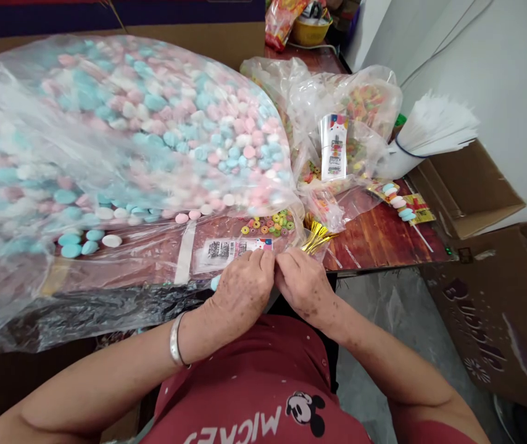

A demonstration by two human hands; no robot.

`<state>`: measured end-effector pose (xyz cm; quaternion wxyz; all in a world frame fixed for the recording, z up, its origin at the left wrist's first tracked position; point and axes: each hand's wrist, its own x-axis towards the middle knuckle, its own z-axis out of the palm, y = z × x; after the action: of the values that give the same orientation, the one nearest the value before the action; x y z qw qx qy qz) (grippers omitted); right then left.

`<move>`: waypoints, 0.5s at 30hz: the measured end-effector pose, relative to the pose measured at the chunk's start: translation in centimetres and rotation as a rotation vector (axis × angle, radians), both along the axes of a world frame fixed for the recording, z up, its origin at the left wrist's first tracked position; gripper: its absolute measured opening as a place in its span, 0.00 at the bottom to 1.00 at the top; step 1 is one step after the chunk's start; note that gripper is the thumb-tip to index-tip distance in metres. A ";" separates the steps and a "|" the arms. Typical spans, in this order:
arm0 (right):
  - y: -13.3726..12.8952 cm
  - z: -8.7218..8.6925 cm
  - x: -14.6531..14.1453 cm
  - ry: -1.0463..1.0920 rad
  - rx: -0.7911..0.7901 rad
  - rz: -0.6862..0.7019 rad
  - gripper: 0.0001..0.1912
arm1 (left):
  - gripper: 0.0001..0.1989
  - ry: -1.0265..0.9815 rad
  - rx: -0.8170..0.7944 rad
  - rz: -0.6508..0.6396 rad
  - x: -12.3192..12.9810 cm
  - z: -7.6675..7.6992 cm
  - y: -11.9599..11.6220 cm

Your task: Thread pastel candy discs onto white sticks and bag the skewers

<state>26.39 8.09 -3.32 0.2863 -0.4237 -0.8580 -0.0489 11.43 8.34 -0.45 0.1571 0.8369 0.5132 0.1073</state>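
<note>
My left hand [244, 285] and my right hand [308, 287] meet at the table's front edge, fingers curled and thumbs side by side. What they pinch is hidden by the fingers. A bit of a pale blue candy [216, 282] shows just beyond my left hand's knuckles; whether it is held I cannot tell. Right behind my left hand lie printed clear packets [226, 250]. Gold twist ties [318, 237] fan out behind my right hand. Small ring candies [270, 223] in yellow, green and red are spread a little farther back.
A huge clear bag [152, 123] of pink, blue and white candies fills the left. Loose candies [71, 250] lie before it. Behind right are bagged candies [363, 102], a packet stack [334, 148], a tub of white sticks [406, 154], a candy skewer [400, 203] and cardboard boxes [471, 185].
</note>
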 end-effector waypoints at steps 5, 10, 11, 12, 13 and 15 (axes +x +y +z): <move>0.6 0.4 -0.3 0.295 -0.027 -0.017 0.10 | 0.11 -0.850 -0.688 0.116 -1.1 0.6 1.9; 0.8 0.9 -0.8 0.402 0.017 0.096 0.08 | 0.11 -1.340 -1.029 0.462 -1.3 1.1 2.5; 0.8 0.9 -0.9 0.388 0.036 0.097 0.08 | 0.11 -1.369 -1.012 0.490 -1.3 1.2 2.4; 0.8 0.8 -1.1 0.370 0.055 0.086 0.08 | 0.11 -1.393 -0.987 0.505 -1.2 1.1 2.2; 0.7 0.7 -1.3 0.351 0.072 0.067 0.08 | 0.11 -1.416 -0.960 0.509 -1.1 1.0 2.0; 0.6 0.5 -1.8 0.332 0.093 0.019 0.09 | 0.10 -1.455 -0.895 0.500 -0.9 0.6 1.6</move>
<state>24.59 8.74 -2.81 0.4438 -0.4039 -0.7998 -0.0152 10.51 9.91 0.16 0.7285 0.2854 0.4478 0.4328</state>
